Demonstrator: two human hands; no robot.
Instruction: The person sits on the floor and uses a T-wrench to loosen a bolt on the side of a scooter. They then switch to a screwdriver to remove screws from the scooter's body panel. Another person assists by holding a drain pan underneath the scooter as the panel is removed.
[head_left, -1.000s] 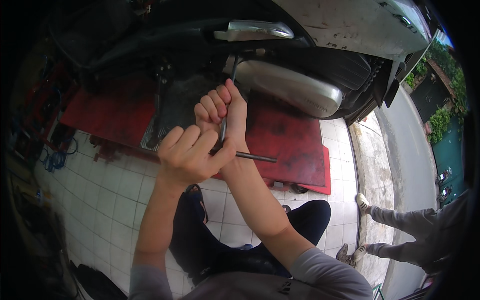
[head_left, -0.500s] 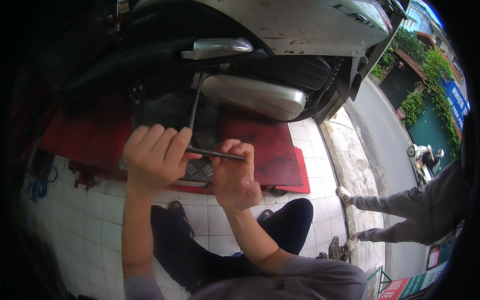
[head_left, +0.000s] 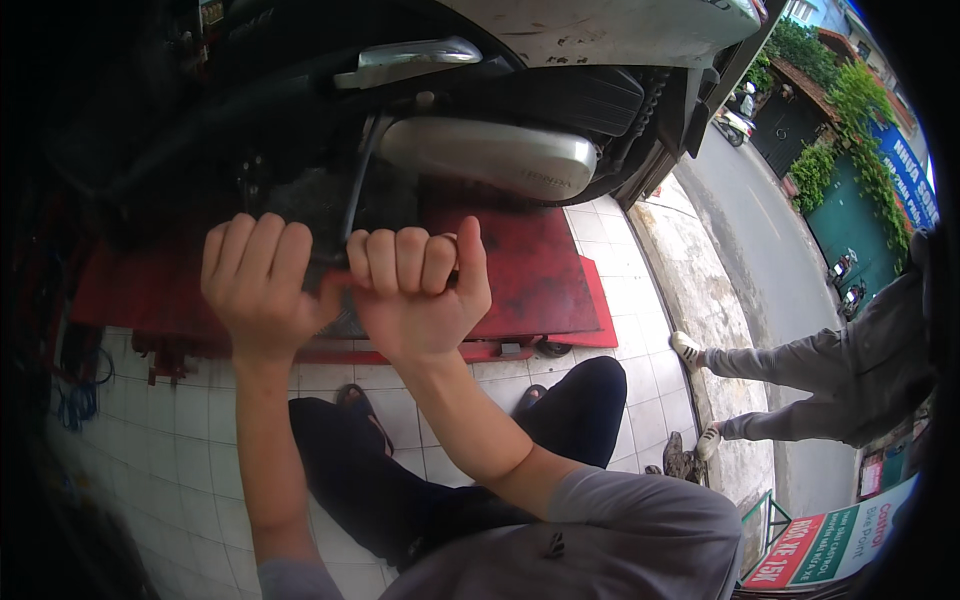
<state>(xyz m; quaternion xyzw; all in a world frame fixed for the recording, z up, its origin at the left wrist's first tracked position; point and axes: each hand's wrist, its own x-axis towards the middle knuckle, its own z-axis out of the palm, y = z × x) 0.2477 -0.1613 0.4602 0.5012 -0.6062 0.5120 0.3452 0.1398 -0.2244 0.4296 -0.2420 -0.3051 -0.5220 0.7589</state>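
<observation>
Two hands, the left hand (head_left: 257, 285) and the right hand (head_left: 420, 300), are side by side, both curled up like fists. They seem to hold the cross handle of one dark metal tool (head_left: 359, 180), but fingers hide most of that handle, so I cannot tell just how it sits inside them. The long part of the tool is easy to see. It starts at the gap between the hands and goes away from the person, leaning a little to the right at its far end. That end is by the left tip of the silver cover (head_left: 490, 155) on the motorbike (head_left: 600, 35). The right hand is nearer to this long part, right beside its near end, and the left hand is a bit farther off. Under the motorbike is a red platform (head_left: 525, 265). Another person (head_left: 860, 370) is off to the right.
</observation>
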